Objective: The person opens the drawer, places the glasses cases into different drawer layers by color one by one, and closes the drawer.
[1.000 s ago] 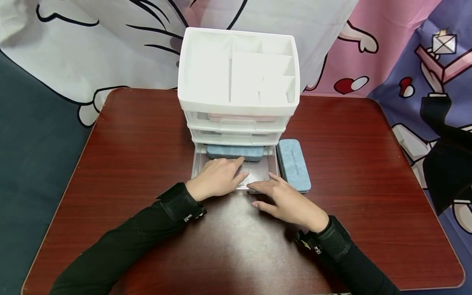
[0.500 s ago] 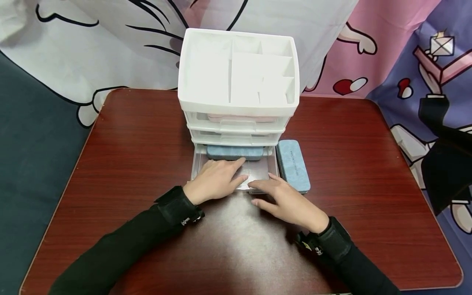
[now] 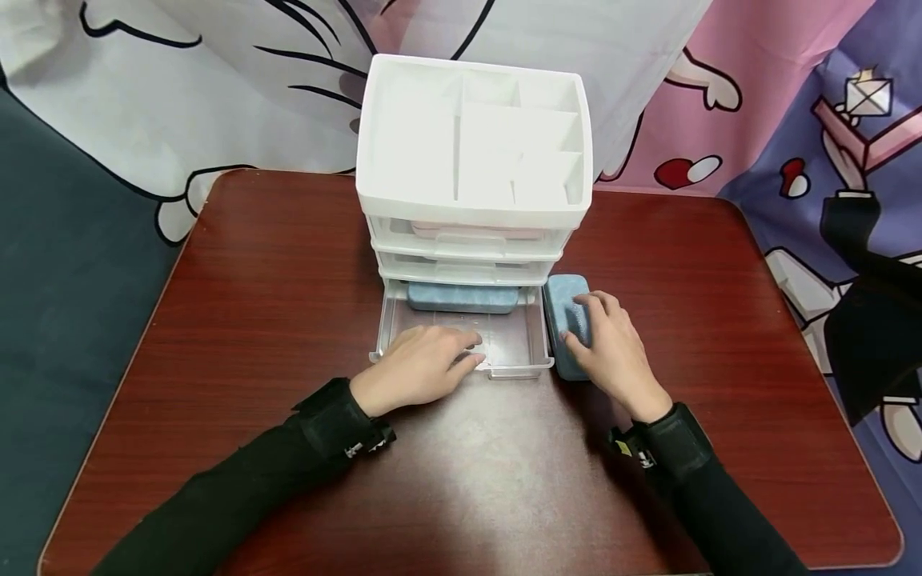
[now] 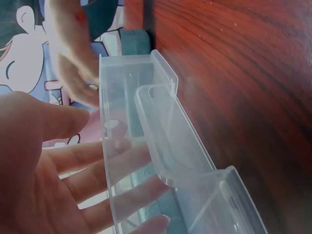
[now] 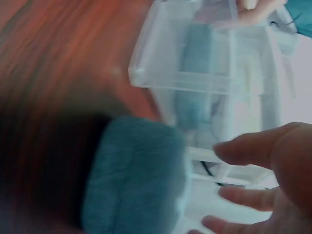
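Observation:
The bottom clear drawer (image 3: 519,340) of a white drawer unit (image 3: 475,210) is pulled out. At its back lies a blue oblong case (image 3: 463,298) with rounded edges. My left hand (image 3: 418,364) reaches over the drawer's front left; in the left wrist view its loosely spread fingers (image 4: 90,183) show through the clear wall. A second blue case (image 3: 560,320) lies on the table along the drawer's right side. Over that case is my right hand (image 3: 615,352), thumb and fingers apart. The right wrist view shows the case (image 5: 134,175) beside these parted fingers (image 5: 248,146).
The drawer unit's top tray (image 3: 414,132) is divided into compartments. Above the pulled-out drawer are two closed drawers, the upper one with something pink (image 3: 475,231) inside. A brown wooden table (image 3: 288,280) carries everything, and a patterned cloth (image 3: 648,80) hangs behind it.
My right hand has moved right from the drawer's front edge to over the case on the table. My left hand has drawn back slightly from the case in the drawer.

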`<act>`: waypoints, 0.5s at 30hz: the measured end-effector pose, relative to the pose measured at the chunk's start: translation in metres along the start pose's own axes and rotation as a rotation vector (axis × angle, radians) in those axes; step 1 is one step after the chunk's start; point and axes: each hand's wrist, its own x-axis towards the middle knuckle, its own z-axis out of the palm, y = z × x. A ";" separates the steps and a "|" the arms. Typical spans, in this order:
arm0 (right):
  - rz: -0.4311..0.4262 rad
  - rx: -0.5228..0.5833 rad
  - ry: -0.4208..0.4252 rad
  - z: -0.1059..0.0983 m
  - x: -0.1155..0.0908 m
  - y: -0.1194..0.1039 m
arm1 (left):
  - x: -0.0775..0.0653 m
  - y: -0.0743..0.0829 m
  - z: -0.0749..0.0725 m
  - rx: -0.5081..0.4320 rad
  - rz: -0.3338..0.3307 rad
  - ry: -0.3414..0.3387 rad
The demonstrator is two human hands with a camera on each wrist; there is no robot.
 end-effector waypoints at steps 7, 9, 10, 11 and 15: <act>0.085 -0.094 -0.061 0.012 0.004 0.007 | -0.004 0.002 0.000 -0.011 0.033 0.019; 0.092 -0.112 -0.051 0.013 0.007 0.006 | -0.005 0.003 0.000 -0.019 0.031 0.021; 0.097 -0.119 -0.049 0.013 0.007 0.005 | -0.006 0.003 0.000 -0.019 0.029 0.019; 0.101 -0.127 -0.049 0.014 0.008 0.005 | -0.006 0.004 0.000 -0.025 0.027 0.016; 0.120 -0.152 -0.048 0.014 0.012 0.003 | -0.007 0.006 0.000 -0.037 0.017 -0.001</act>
